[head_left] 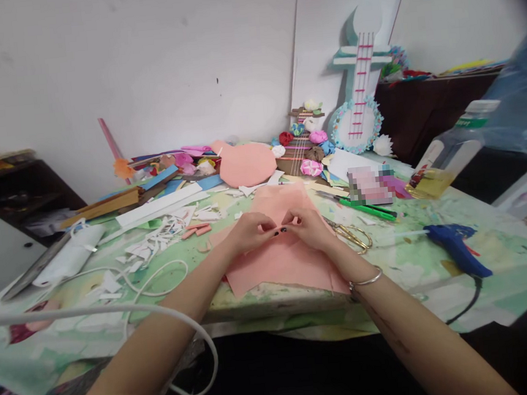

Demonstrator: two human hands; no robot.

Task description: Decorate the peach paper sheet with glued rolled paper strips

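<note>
My left hand [253,230] and my right hand [310,227] meet over a large sheet of pink paper [274,270] at the table's front. Both are closed in a pinch, thumb against fingers, with the tips almost touching. Between them seems to be a bit of the pink paper; whether it is a loose strip or part of the sheet I cannot tell. Gold-handled scissors [354,239] lie just right of my right hand. Several short pink paper pieces [196,230] rest to the left of my left hand.
White paper scraps [165,234] and a white cable [154,268] spread over the left side. A blue glue gun [457,248], a green cutter [368,208] and a bottle of yellowish liquid [444,157] are on the right. Behind stand a pink rounded cutout [248,165] and a paper-craft instrument [358,115].
</note>
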